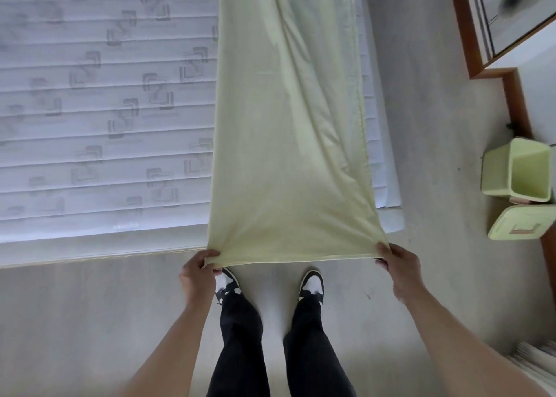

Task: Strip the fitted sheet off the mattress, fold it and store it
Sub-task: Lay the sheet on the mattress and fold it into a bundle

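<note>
A person stands on a pale wood-look floor (90, 321) at the foot of a bare white quilted mattress (105, 110) patterned with grey interlocking squares. A long, narrow, pale yellow-green cotton fitted sheet (288, 126), folded lengthwise, lies along the mattress's right side and runs from the top of the view down over the foot edge. Its near end is lifted off the mattress and stretched flat between the two hands.

The left hand (198, 273) grips the sheet's near left corner, fingers curled around bunched fabric, just past the foot of the mattress. The right hand (397, 264) pinches the near right corner, thumb on top of the cloth, beyond the mattress's right corner. Both bare forearms reach forward from the bottom of the view.

Below the held edge of the sheet, two black-and-white sneakers (311, 283) and black trousers (240, 336) show against the floor.

Well to the right of the mattress, a pale green plastic bin (499, 171) stands open by a brown wooden frame (517, 95), with its lid (517, 223) lying just in front of it.
</note>
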